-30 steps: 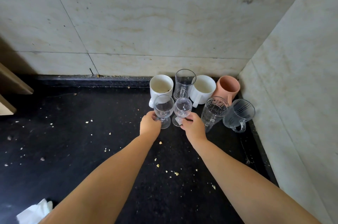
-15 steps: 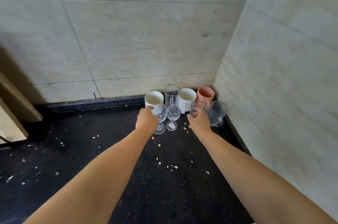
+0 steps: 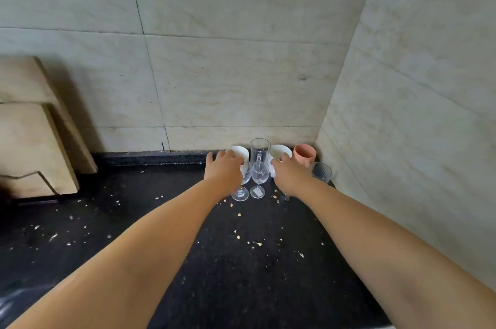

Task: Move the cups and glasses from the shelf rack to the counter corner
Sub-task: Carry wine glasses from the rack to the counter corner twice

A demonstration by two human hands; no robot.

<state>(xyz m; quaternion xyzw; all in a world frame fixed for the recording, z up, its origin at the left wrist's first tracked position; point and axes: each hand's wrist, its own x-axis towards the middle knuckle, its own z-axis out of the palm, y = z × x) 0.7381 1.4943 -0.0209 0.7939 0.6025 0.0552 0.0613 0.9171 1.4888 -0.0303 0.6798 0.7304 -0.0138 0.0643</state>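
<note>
The cups stand grouped in the corner of the black counter (image 3: pixel 241 261). Along the back wall are a white mug (image 3: pixel 240 152), a tall clear glass mug (image 3: pixel 259 148), a second white mug (image 3: pixel 281 151) and a pink mug (image 3: pixel 304 154), with a ribbed glass mug (image 3: pixel 322 171) by the right wall. In front stand two stemmed wine glasses (image 3: pixel 240 194) (image 3: pixel 259 177), the right one with a tag at its foot. My left hand (image 3: pixel 224 170) hovers over the left wine glass, fingers spread. My right hand (image 3: pixel 290 175) covers another clear glass, fingers apart.
Wooden boards (image 3: pixel 32 127) lean against the back wall at the left. Marble tile walls close the corner at the back and on the right. Pale crumbs (image 3: pixel 239 237) lie scattered over the counter.
My right hand let go of the right wine glass and shifted right. Both hands now lie higher with fingers spread. The view has pulled back, showing more wall and the boards.
</note>
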